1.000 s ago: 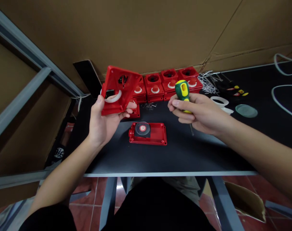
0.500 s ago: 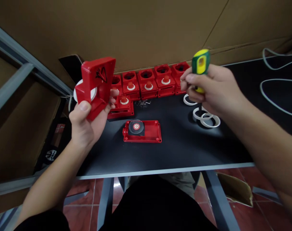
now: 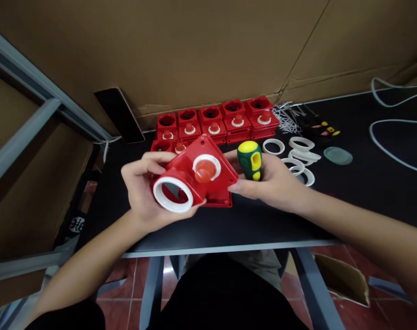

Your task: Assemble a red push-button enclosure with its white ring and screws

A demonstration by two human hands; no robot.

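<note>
Cover (image 3: pixel 191 180): swung inward since last frame, held over the base (image 3: pixel 220 199), orange knob (image 3: pixel 204 172) showing
Left hand (image 3: pixel 142 192): fingers wrapped around its tube end
Right hand (image 3: pixel 273 181): fingers curled on screwdriver (image 3: pixel 247 158), by cover's corner
Base: shallow red plastic, on tabletop (image 3: pixel 256 224), insides mostly hidden tbh
Boxes (image 3: pixel 210 123): dark bits down round holes

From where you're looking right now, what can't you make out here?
All in the head view:
The underside of the held red cover: turned away from the camera.
The inside of the red base: mostly hidden behind that cover and the left hand.
The shaft of the screwdriver: hidden by the right hand.
Screw-like pieces: too small and jumbled to count.
White cable: cut off by the right edge.
</note>
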